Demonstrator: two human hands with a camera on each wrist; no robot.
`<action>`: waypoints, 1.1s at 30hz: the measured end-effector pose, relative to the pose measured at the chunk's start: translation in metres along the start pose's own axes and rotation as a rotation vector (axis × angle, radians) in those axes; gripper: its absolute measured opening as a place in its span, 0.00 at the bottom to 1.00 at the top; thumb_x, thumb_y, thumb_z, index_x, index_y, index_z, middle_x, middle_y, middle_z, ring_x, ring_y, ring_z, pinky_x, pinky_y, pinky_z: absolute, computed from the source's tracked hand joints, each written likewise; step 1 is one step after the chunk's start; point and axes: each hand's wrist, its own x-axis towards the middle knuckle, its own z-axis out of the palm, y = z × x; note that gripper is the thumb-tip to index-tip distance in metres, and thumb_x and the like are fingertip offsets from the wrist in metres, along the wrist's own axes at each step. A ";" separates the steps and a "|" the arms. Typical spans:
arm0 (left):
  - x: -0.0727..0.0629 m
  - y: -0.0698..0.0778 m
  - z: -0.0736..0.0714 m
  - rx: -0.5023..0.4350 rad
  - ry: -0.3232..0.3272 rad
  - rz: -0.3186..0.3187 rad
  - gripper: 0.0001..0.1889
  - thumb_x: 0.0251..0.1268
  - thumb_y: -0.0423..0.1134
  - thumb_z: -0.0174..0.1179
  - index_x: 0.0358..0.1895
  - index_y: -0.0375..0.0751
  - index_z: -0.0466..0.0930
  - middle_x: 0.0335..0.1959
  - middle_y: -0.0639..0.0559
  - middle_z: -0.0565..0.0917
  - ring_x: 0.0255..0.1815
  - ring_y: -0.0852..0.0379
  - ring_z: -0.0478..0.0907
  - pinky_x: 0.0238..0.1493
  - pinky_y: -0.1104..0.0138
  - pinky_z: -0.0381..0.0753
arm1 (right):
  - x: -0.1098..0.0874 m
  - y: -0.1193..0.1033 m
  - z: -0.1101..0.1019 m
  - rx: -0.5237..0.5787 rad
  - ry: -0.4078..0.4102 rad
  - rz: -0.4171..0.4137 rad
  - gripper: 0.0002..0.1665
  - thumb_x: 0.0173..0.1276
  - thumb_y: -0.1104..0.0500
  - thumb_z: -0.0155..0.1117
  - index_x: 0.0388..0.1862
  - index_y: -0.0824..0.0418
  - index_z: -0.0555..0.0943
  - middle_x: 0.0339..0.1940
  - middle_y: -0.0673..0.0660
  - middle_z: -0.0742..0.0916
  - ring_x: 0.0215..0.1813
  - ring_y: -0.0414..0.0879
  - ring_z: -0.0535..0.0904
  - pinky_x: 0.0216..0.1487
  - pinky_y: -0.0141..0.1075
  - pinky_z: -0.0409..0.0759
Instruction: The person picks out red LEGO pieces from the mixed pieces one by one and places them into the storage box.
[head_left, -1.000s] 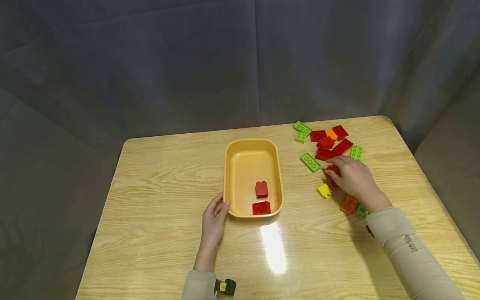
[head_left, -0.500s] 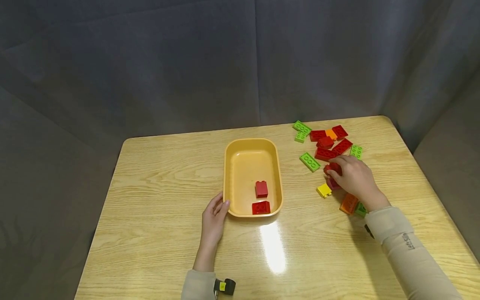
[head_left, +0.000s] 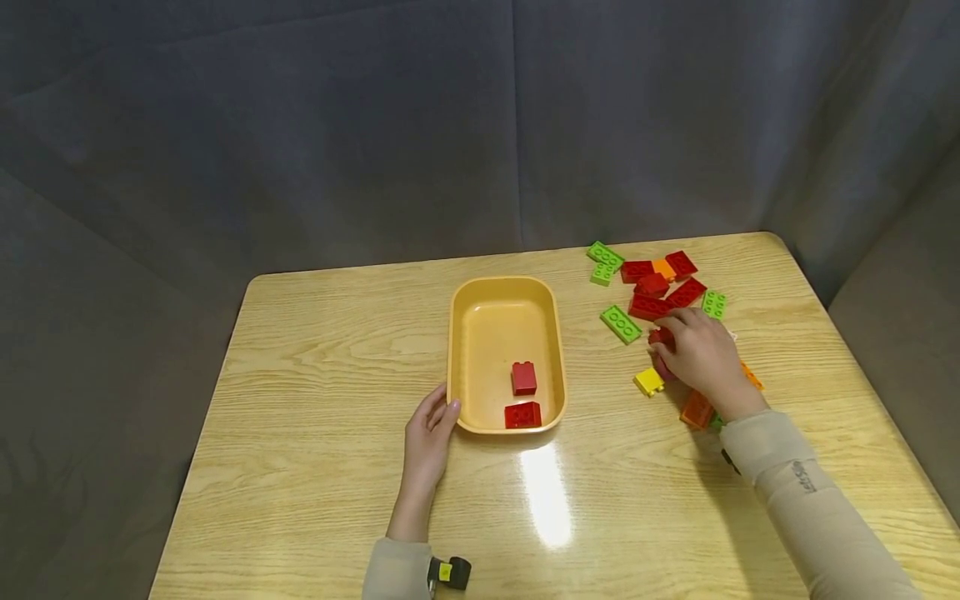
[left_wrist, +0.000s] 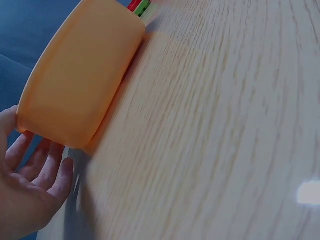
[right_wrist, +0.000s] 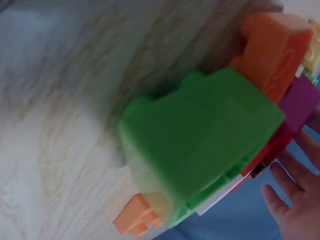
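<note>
My left hand [head_left: 427,442] grips the near left corner of a yellow-orange plastic tray [head_left: 452,333], thumb over the rim and fingers against the outer wall. From the left wrist, those fingers lie against the tray's wall [left_wrist: 85,75]. Inside the tray are two red toy building bricks, one upright [head_left: 523,379] and one on its side [head_left: 522,415]. At the right, my right hand [head_left: 705,358] pinches a red brick [head_left: 661,337] between thumb and fingers, just above a magenta brick [head_left: 662,368]. The right wrist view shows a large green brick [right_wrist: 205,130] close up, partly hiding the bricks behind.
Several red bricks [head_left: 649,307] lie beyond the right hand, with an orange brick [head_left: 663,268] among them. Green bricks [head_left: 620,323] lie nearby. A yellow brick [head_left: 648,382] and an orange brick [head_left: 697,410] are nearer. A dark curtain [head_left: 375,142] hangs behind the table.
My right hand has shifted slightly left over the pile, with the red brick at its fingertips. An orange brick now shows right of the wrist. Tray and left hand stay put.
</note>
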 end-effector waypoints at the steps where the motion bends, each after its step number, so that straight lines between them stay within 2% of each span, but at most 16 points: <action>1: 0.000 0.000 0.000 0.001 0.004 -0.003 0.25 0.75 0.40 0.57 0.69 0.32 0.69 0.63 0.35 0.76 0.62 0.44 0.76 0.57 0.69 0.77 | 0.000 0.000 0.000 0.000 0.002 0.005 0.23 0.57 0.60 0.77 0.48 0.71 0.82 0.50 0.70 0.82 0.55 0.66 0.74 0.57 0.61 0.72; 10: 0.000 0.000 0.001 -0.001 0.017 -0.017 0.24 0.74 0.39 0.58 0.68 0.33 0.70 0.62 0.35 0.76 0.62 0.44 0.76 0.57 0.69 0.77 | 0.002 0.001 0.002 -0.022 0.009 -0.003 0.23 0.52 0.66 0.79 0.47 0.71 0.82 0.51 0.69 0.81 0.55 0.66 0.73 0.55 0.62 0.73; 14: -0.001 0.000 0.000 0.003 0.002 -0.007 0.25 0.75 0.39 0.57 0.69 0.32 0.69 0.63 0.34 0.76 0.62 0.43 0.76 0.57 0.69 0.77 | 0.003 0.002 0.002 -0.028 0.010 0.016 0.23 0.53 0.63 0.79 0.46 0.71 0.82 0.49 0.69 0.82 0.55 0.66 0.74 0.55 0.62 0.73; 19: -0.001 0.001 0.001 0.006 0.001 -0.003 0.25 0.75 0.40 0.57 0.69 0.32 0.68 0.63 0.34 0.76 0.62 0.43 0.76 0.57 0.69 0.77 | 0.005 0.003 0.001 -0.032 0.062 0.014 0.20 0.54 0.65 0.78 0.43 0.72 0.81 0.43 0.68 0.85 0.48 0.64 0.78 0.51 0.59 0.76; 23: 0.000 0.002 0.001 0.001 0.002 -0.008 0.25 0.75 0.40 0.57 0.69 0.32 0.68 0.63 0.35 0.76 0.62 0.43 0.76 0.57 0.69 0.77 | 0.006 0.002 -0.002 -0.027 0.072 0.026 0.18 0.54 0.69 0.74 0.44 0.71 0.81 0.39 0.68 0.86 0.44 0.63 0.80 0.46 0.57 0.79; 33: 0.000 0.001 0.001 0.007 0.015 -0.030 0.25 0.75 0.40 0.57 0.69 0.34 0.69 0.63 0.36 0.76 0.63 0.44 0.76 0.58 0.69 0.77 | 0.009 -0.006 -0.006 0.002 0.041 0.021 0.20 0.58 0.64 0.74 0.48 0.71 0.81 0.40 0.68 0.87 0.40 0.63 0.82 0.43 0.57 0.80</action>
